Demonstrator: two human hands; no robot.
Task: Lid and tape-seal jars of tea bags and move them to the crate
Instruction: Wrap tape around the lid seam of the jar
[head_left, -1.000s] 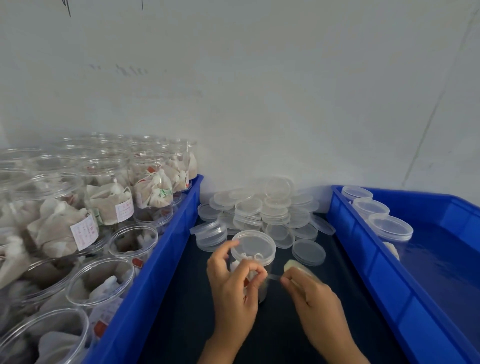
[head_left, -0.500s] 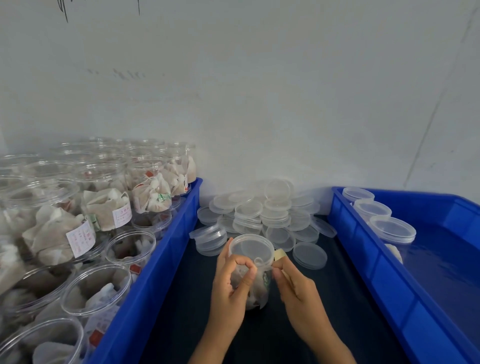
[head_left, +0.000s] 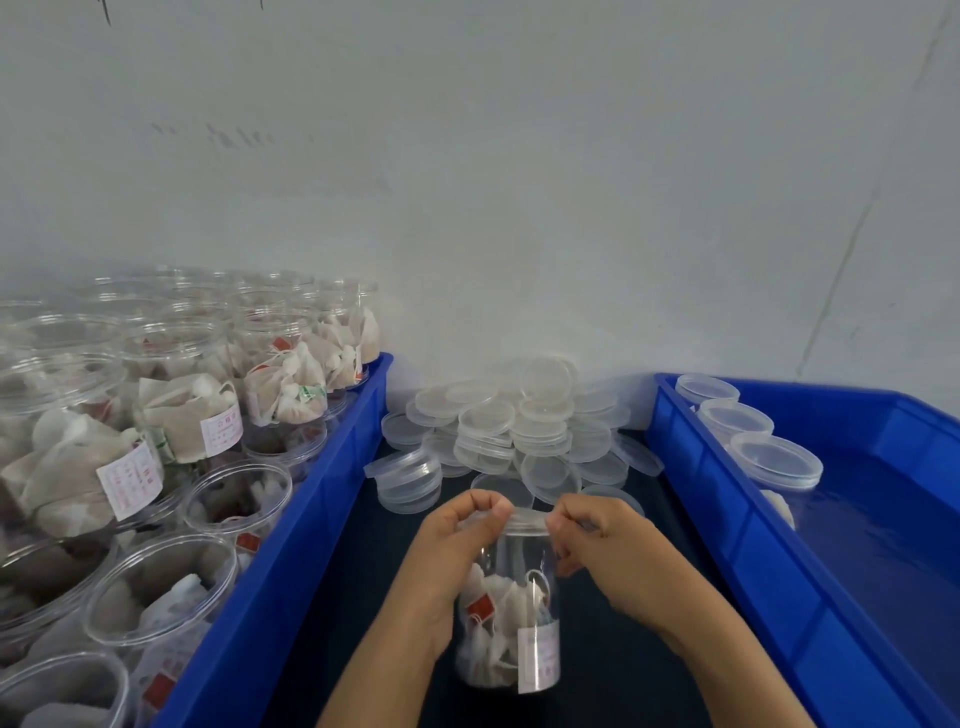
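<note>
Two blue plastic crates flank the hands. Left of the left hand (head_left: 457, 551), the left blue plastic crate (head_left: 291, 566) is packed with open clear plastic jars of tea bags (head_left: 171, 415), several bearing white paper labels; the nearest jars are cut off by the frame edge. Beyond both hands, against the white wall (head_left: 519, 208), lies a heap of loose translucent round plastic lids (head_left: 519, 431), partly masked by the knuckles. Between the hands stands the lidded clear plastic jar (head_left: 511, 623) on a dark table surface (head_left: 332, 623); it contains white tea bags with red tags and carries a white label low on its side. The left hand wraps the jar's left side, its fingertips pinching at the lid's rim. The right hand (head_left: 608, 551) pinches the rim's opposite edge, fingers curled; whether tape lies under them cannot be made out. Right of the right hand, the right blue plastic crate (head_left: 769, 571) holds three lidded jars (head_left: 776, 460) along its near wall, bodies largely hidden.
</note>
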